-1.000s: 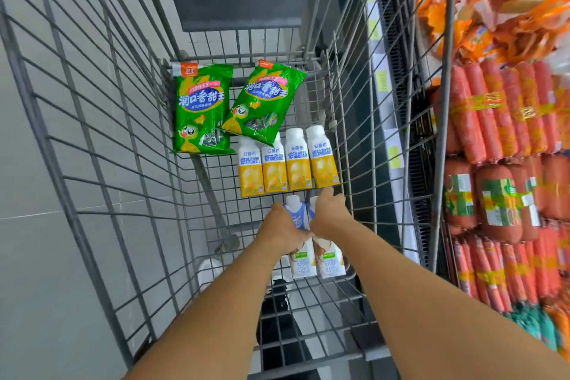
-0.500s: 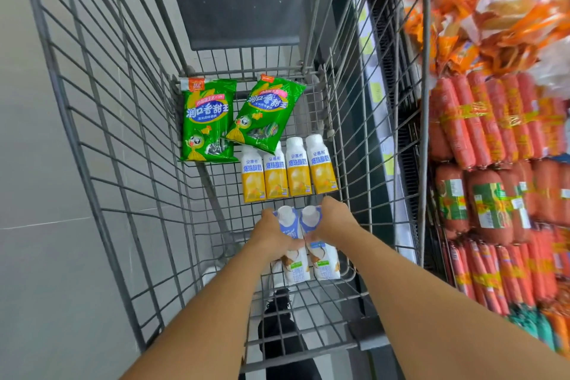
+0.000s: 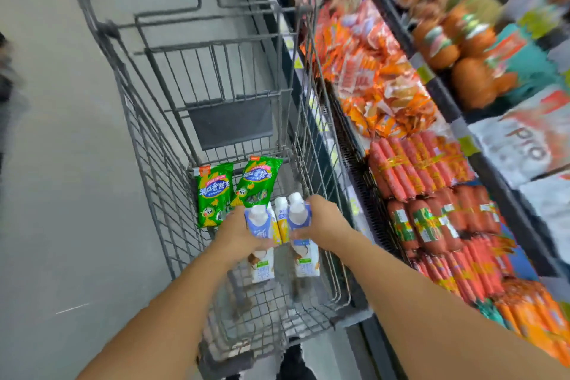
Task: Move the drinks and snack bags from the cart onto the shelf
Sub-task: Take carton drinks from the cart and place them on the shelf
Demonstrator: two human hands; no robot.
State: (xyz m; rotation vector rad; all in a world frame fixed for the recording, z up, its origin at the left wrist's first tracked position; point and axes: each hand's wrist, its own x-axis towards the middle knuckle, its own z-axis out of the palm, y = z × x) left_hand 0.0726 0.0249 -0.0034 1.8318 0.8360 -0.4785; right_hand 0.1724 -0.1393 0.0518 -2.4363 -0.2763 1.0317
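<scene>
Inside the grey wire cart (image 3: 148, 145), my left hand (image 3: 239, 233) grips a blue-and-white drink carton (image 3: 260, 244), and my right hand (image 3: 320, 219) grips a second one (image 3: 303, 251). Both cartons are lifted above the cart floor, side by side. Between and behind them show yellow drink bottles (image 3: 281, 219), mostly hidden. Two green snack bags (image 3: 214, 190) (image 3: 257, 180) lie at the far end of the cart. The shelf (image 3: 462, 120) runs along the right.
The shelf holds orange snack packs (image 3: 379, 71), red sausages (image 3: 416, 160) and round orange packs (image 3: 444, 49). Grey tiled floor (image 3: 61, 194) lies left of the cart. The cart's folded child seat (image 3: 229, 120) stands at its far end.
Both hands have lifted the two blue-and-white cartons up off the cart floor, and they now hide most of the yellow bottles. My head has risen and turned toward the shelf.
</scene>
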